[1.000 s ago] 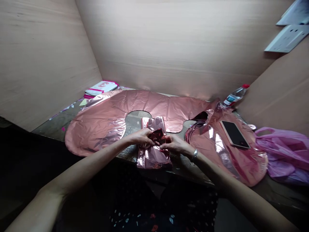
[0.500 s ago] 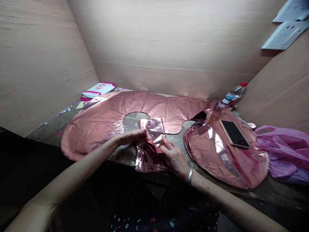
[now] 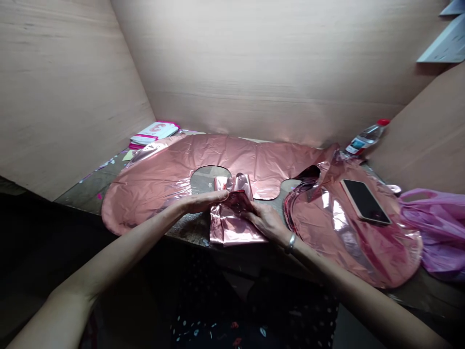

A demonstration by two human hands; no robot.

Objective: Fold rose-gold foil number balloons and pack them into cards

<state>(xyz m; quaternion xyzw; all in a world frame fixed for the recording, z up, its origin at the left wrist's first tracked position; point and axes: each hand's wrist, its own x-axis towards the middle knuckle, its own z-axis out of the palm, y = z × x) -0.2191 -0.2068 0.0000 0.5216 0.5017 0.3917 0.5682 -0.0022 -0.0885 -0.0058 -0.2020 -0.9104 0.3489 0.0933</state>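
A folded rose-gold foil balloon [image 3: 232, 225] lies at the near edge of the worktable [image 3: 87, 189]. My left hand [image 3: 203, 201] pinches its upper left fold, fingers closed on the foil. Beside it, my right hand [image 3: 267, 220] grips the crumpled top of the same piece from the right, a silver bangle on that wrist. Behind both hands, a large flat rose-gold foil balloon [image 3: 174, 169] is spread across the table.
A stack of flat foil balloons [image 3: 363, 242] lies at the right with a phone [image 3: 365, 201] on top. A pink plastic bag [image 3: 436, 228] sits far right, a water bottle [image 3: 366, 138] behind. Pink-and-white cards [image 3: 156, 132] are stacked at the back left. Wooden walls enclose the table.
The folded foil piece has been gathered tighter between both hands. My right hand moved from pressing its right edge to gripping the crumpled top. The camera shifted slightly.
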